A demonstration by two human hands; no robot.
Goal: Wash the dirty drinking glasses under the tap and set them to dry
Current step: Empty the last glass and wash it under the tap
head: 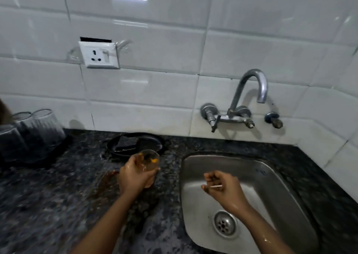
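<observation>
- Two hands are in view, both wet. The left hand [133,176] is wrapped around one drinking glass [148,162], fingers curled about its side, holding it over the counter [48,205] just left of the sink [271,178].
- That glass is tilted, its mouth turned up and away, with an orange smear and dark residue inside.
- The right hand [222,188] hangs over the sink basin, fingers loosely curled in; a thin pale sliver [216,186] shows at the fingertips, too small to identify, and it cannot be told whether it is pinched.
- At the far left of the counter stand upturned clear glasses [38,131], mouths down on a dark tray; three can be counted, though the group is blurred and cut by the picture's edge.
- One dark round pan [153,142] lies against the back wall behind the held glass, with one dark sponge [126,142] resting in it.
- One brownish wet patch [108,184] spreads on the counter just left of the left hand.
- One curved tap [257,83] is mounted on the tiled wall above the sink's back edge, with no water running from it; valve handles sit at its left and right.
- One drain [224,223] sits in the near part of the basin, below the right forearm.
- One white socket plate [99,54] is fixed on the tiles, above the pan.
- The counter between the upturned glasses and the sink rim is bare speckled stone apart from the pan and the patch; the basin holds no dishes.
</observation>
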